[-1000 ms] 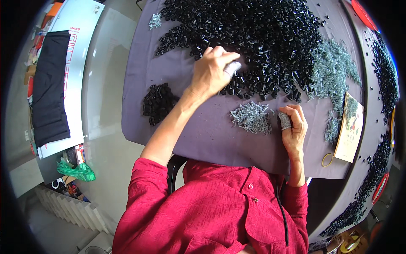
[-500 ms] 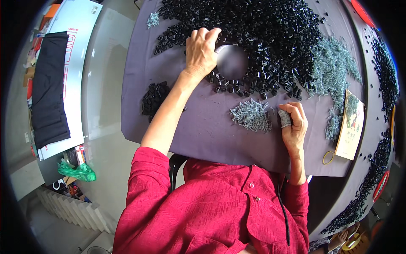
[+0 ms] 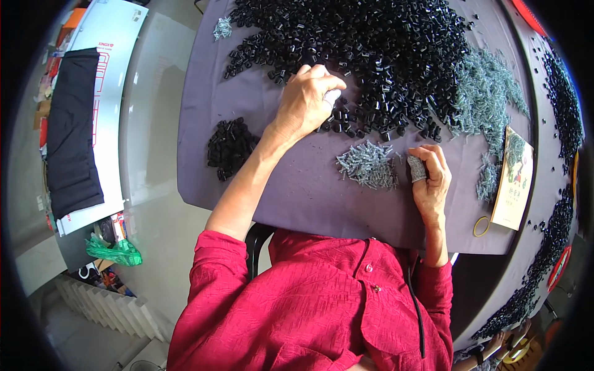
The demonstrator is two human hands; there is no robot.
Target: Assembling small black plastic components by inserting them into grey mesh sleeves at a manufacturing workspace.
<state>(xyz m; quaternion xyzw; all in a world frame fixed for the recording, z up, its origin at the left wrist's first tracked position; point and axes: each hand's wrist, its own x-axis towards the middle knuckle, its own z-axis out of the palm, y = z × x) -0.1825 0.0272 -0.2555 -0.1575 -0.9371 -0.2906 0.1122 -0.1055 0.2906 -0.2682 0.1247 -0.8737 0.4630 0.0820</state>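
My left hand (image 3: 307, 102) is closed, fingers curled, at the near edge of a large heap of small black plastic parts (image 3: 352, 37). Something pale shows at its fingertips, too small to name. My right hand (image 3: 430, 179) has its fingers bent together beside a small pile of silvery screws (image 3: 368, 166), and a grey-white wrap (image 3: 416, 168) covers one digit. What is between its fingers, if anything, cannot be made out. A smaller pile of black parts (image 3: 232, 148) lies left of my left forearm.
A larger spread of screws (image 3: 489, 99) lies on the right, next to a yellowish booklet (image 3: 513, 185) and a yellow rubber band (image 3: 481, 227). A few screws (image 3: 223, 28) sit far left. Another table on the right bears more black parts (image 3: 544, 253); a person's hands (image 3: 495, 346) show there.
My left hand has drawn back nearer and slightly right from the black heap. The blurred pale round patch beside it is gone from view. My right hand stays nearly in place.
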